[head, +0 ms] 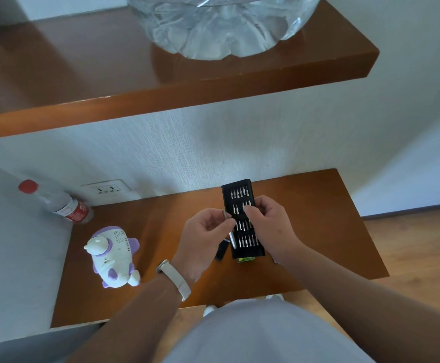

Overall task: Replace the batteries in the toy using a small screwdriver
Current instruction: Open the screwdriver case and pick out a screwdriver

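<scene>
I see the white-and-purple plastic animal toy (114, 255) lying on the lower brown wooden shelf (318, 218), at nine o'clock from my hands and apart from them. My left hand (203, 237) pinches a slim silver screwdriver handle (224, 215). My right hand (268, 226), at three o'clock of it, curls its fingertips onto the bits in the black oblong bit case (235, 188); whether it pinches one I cannot tell. A clear red-capped plastic bottle (56, 203) lies at eleven o'clock of the toy.
</scene>
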`<state>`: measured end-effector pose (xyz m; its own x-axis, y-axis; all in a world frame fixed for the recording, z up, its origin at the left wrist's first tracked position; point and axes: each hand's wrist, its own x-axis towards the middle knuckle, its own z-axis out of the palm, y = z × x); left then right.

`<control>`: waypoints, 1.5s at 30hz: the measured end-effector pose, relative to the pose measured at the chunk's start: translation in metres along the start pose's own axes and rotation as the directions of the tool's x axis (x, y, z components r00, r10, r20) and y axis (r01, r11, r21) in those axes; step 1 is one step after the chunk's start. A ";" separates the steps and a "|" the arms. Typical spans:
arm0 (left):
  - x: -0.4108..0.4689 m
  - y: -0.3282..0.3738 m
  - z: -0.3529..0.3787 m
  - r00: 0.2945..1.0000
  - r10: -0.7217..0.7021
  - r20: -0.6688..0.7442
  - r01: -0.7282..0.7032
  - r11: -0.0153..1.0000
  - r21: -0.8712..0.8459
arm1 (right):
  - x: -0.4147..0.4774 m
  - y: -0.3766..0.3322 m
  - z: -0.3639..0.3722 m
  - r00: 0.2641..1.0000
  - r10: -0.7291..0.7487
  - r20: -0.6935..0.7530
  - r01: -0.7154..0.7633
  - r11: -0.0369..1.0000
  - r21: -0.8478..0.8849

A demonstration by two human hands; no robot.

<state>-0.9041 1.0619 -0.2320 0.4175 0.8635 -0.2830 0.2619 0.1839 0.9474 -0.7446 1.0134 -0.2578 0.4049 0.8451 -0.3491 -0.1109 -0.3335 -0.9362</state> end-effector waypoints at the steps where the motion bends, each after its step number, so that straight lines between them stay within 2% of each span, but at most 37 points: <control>1: -0.002 -0.003 -0.002 1.000 -0.008 -0.009 0.008 1.000 -0.011 | 0.001 0.002 0.001 1.000 -0.002 0.006 0.002 1.000 -0.009; 6: -0.007 -0.010 -0.028 0.990 -0.006 -0.144 -0.019 0.984 -0.177 | 0.005 0.015 0.014 0.999 0.002 0.043 0.003 0.993 -0.116; 19: -0.029 -0.042 -0.087 0.966 -0.080 -0.245 0.027 0.976 -0.215 | 0.025 0.078 0.067 0.966 0.173 0.190 -0.104 0.939 -0.327; 23: -0.038 -0.055 -0.104 0.954 -0.119 -0.274 0.058 0.973 -0.224 | 0.031 0.092 0.091 0.940 0.188 0.284 -0.045 0.895 -0.444; 27: -0.048 -0.068 -0.118 0.951 -0.138 -0.276 0.078 0.973 -0.217 | 0.039 0.105 0.117 0.906 0.202 0.371 0.064 0.803 -0.592; 40: -0.064 -0.085 -0.133 0.917 -0.251 -0.310 0.162 0.945 -0.285 | 0.059 0.134 0.150 0.887 0.155 0.436 0.224 0.680 -0.698; 45: -0.061 -0.087 -0.129 0.917 -0.249 -0.311 0.173 0.952 -0.251 | 0.058 0.134 0.147 0.893 0.098 0.440 0.297 0.606 -0.738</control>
<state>-1.0647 1.0543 -0.2776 0.0466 0.8923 -0.4489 0.1034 0.4427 0.8907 -0.8691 1.0792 -0.4094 -0.0485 0.9053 -0.4219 0.7227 -0.2598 -0.6405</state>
